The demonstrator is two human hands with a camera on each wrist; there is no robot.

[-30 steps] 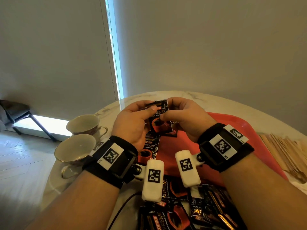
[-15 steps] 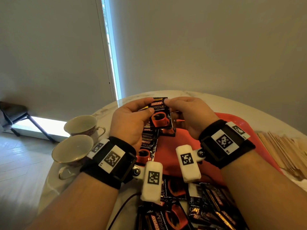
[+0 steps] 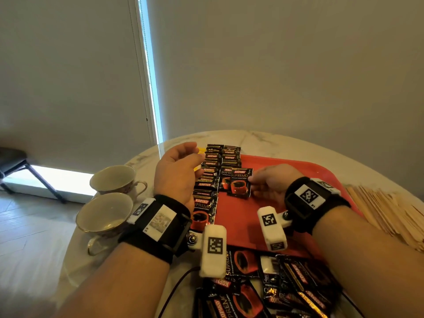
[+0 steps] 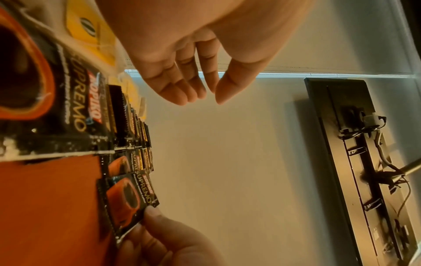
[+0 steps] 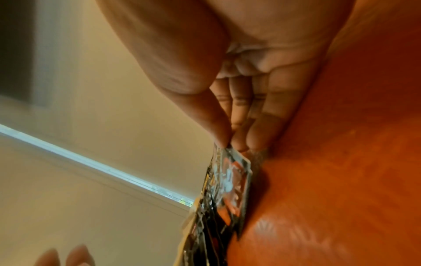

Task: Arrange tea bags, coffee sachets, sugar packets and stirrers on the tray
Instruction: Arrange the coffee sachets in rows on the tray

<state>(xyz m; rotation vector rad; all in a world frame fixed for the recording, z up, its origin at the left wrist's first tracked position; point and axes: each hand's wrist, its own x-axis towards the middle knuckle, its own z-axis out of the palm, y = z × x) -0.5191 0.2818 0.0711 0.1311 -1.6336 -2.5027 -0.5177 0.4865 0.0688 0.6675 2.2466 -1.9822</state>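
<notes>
Bare forearms, black wristbands (image 3: 158,228) with white square-coded marker tags (image 3: 215,245).

Sachet lowered, left hand off

Right hand (image 3: 270,182) alone now pinches the coffee sachet (image 3: 239,182), down at the tray (image 3: 286,171); left hand (image 3: 176,171) released, toward nine o'clock.

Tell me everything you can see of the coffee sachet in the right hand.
The coffee sachet is a small, flat, glossy black packet printed with SUPREMO and a red cup of coffee, its edges crimped. The right hand pinches its right edge between thumb and fingers. It is tilted low over the red tray, at the near end of the right-hand row of sachets. The left hand is clear of it.
</notes>
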